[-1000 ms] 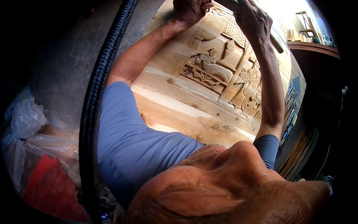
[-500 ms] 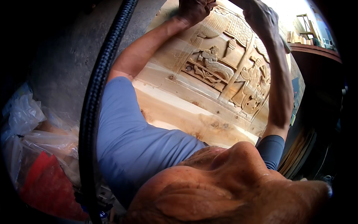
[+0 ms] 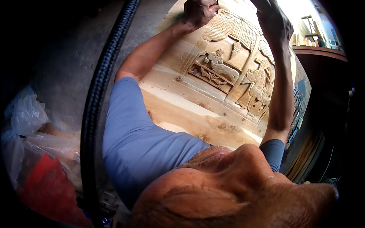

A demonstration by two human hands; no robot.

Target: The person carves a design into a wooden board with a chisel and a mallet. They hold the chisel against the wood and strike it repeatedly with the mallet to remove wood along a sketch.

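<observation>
i see the left hand [image 3: 199, 15] clenched around a thin dark tool [image 3: 218, 2]; the right hand [image 3: 276, 28] is curled, but i cannot tell its grip. beneath both lies a carved wooden panel [image 3: 224, 70].

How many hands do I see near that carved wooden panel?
2: the left hand at top centre, and the right hand at upper right, partly cropped by the picture's edge. Others could be hidden in the dark surroundings.

There are one left hand [image 3: 199, 14], one right hand [image 3: 276, 26], one carved panel [image 3: 232, 65] and one black braided cable [image 3: 100, 79].
</observation>
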